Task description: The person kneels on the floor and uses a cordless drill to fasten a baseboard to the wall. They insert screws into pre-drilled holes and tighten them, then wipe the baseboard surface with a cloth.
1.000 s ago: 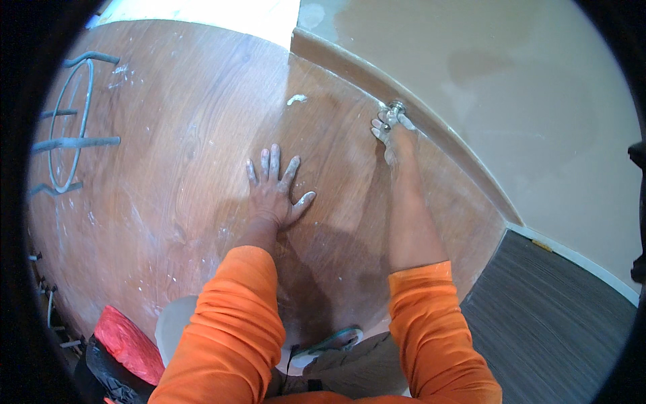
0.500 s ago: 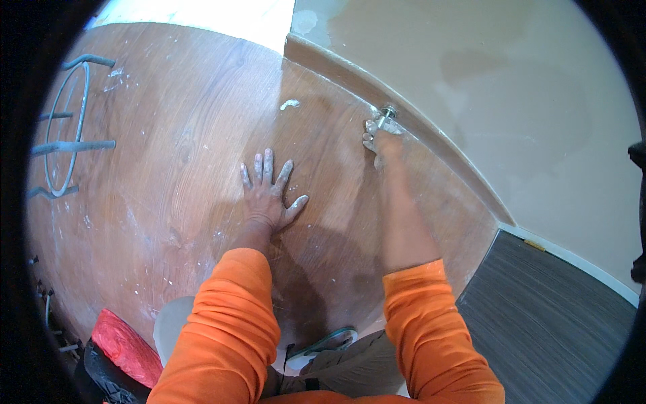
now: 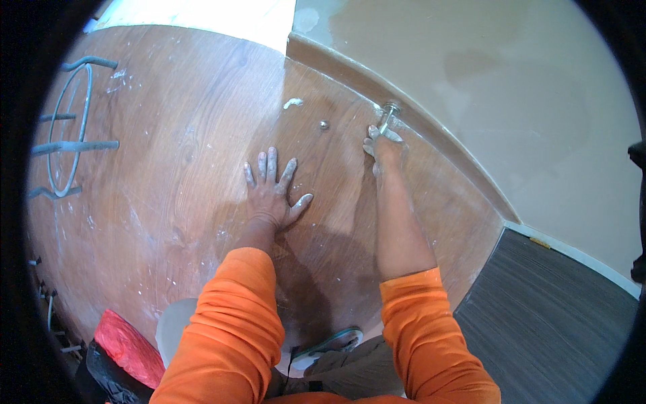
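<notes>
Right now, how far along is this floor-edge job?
Done: white smears and a dab already lie on the wood floor. In hand: the right hand holds a metal tool against the skirting; the left hand lies flat. Left: the skirting's far stretch looks untouched.

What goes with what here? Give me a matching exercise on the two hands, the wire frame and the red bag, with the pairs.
1 left hand
2 right hand
3 wire frame
4 red bag

A lower left corner
B grips a metal tool at the skirting board
C flat on the wooden floor, fingers spread
D far left on the floor

Pairs: 1-C, 2-B, 3-D, 4-A
</notes>
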`<state>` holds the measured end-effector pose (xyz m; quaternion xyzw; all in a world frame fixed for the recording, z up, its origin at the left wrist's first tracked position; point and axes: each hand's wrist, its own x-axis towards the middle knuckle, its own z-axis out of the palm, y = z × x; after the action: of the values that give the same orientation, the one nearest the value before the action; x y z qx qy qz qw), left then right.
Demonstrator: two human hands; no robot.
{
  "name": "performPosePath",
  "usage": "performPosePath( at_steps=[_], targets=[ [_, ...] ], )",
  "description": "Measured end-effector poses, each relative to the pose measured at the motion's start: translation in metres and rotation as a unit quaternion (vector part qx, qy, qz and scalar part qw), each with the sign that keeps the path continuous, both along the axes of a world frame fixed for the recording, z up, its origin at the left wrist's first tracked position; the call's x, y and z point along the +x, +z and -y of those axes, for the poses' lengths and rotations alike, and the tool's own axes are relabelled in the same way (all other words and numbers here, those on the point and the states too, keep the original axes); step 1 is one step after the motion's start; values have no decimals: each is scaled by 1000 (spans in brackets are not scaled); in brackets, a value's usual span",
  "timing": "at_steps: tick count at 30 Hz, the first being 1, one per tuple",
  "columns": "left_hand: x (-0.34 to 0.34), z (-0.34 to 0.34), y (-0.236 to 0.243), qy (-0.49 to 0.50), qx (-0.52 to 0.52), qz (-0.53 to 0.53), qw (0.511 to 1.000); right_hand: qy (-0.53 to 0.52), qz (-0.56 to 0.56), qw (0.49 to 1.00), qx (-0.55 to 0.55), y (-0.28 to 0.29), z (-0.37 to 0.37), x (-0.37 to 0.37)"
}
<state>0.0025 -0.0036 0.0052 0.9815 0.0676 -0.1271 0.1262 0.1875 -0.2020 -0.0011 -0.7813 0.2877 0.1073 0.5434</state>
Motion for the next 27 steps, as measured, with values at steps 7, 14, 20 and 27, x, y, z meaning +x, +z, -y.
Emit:
performPosePath(
  at_steps=[7,14,20,27],
  targets=[
    [-2,-3,-4,-5,-27,42,999,-65,105,986,-114,-20,-50,-11],
    [-4,-4,-6,-3,-10,10,1000,199,78,961,-175,-1,-127,-50],
    [-2,-10,-22,-30,-32,-8,999,602,203,715,-293,10,-216,-42],
    [-6,-10,-18,-13,-65,12,998,559,267,740,-261,-3,-170,-64]
  ],
)
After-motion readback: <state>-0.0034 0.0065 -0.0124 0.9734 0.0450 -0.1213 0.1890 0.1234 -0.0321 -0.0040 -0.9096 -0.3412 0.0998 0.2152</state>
